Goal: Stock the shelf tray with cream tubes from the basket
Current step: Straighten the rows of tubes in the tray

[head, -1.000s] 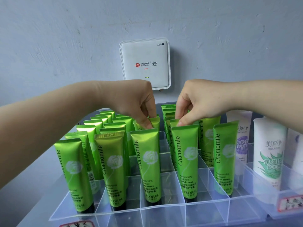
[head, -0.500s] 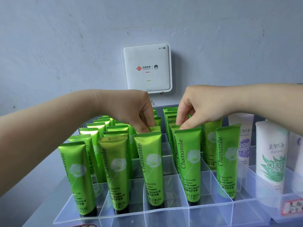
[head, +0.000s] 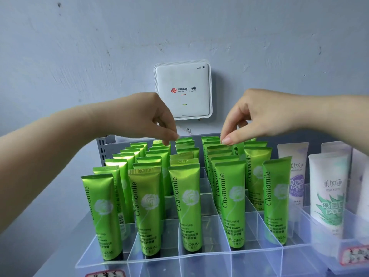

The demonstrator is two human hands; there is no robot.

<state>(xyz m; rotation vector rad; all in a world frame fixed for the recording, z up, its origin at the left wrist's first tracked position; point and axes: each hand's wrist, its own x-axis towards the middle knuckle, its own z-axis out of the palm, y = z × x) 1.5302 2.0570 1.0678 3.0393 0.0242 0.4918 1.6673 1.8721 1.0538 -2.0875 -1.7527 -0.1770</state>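
Since the frame half a second back, both hands have lifted off the tube tops and now sit higher, fingertips only at the crimped ends of the back rows.

Head view. Left hand (head: 147,118): fingers bunched downward, thumb and forefinger tips meeting just over a back-row tube; whether they pinch its edge or merely touch it I cannot tell, as the tips overlap the green crimps. Right hand (head: 257,116): thumb and forefinger tips pressed together at the top edge of a back-row tube, other fingers loosely curled; actual grip on the crimp likewise uncertain.

Green tubes (head: 188,208) marked "Chamomile" stand cap-down, upright, in the clear divided tray (head: 201,262), several rows deep; five stand in the front filled row, and the nearest row of compartments holds nothing. Front left tube leans slightly.

Right of the tray, white tubes (head: 327,198) stand in a separate clear bin (head: 355,262) with a red-edged label. A white router (head: 182,90) hangs on the grey-blue wall behind, between the two hands. Grey shelf back (head: 103,148) shows behind the left rows.
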